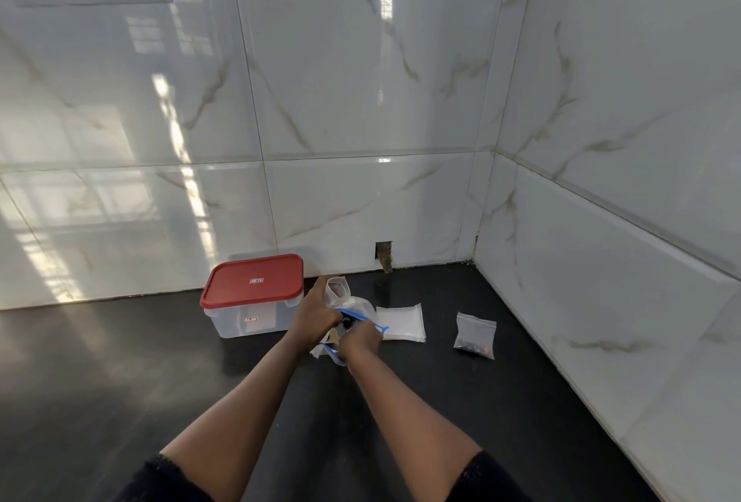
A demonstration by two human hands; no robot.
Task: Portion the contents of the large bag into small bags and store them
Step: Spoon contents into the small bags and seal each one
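Note:
On the black counter lies the large clear bag (363,311) with a blue zip strip. My left hand (316,315) holds a small clear bag (336,290) upright by its mouth, just above the large bag. My right hand (361,337) is curled at the large bag's blue opening, its fingers hidden inside or behind the plastic. A filled small bag (475,336) with dark contents lies to the right. A flat stack of empty small bags (401,323) lies between them.
A clear storage box with a red lid (253,295), closed, stands left of my hands against the tiled wall. White marble-look tiles form a corner at the back right. A small hole in the wall (384,252) sits just above the counter.

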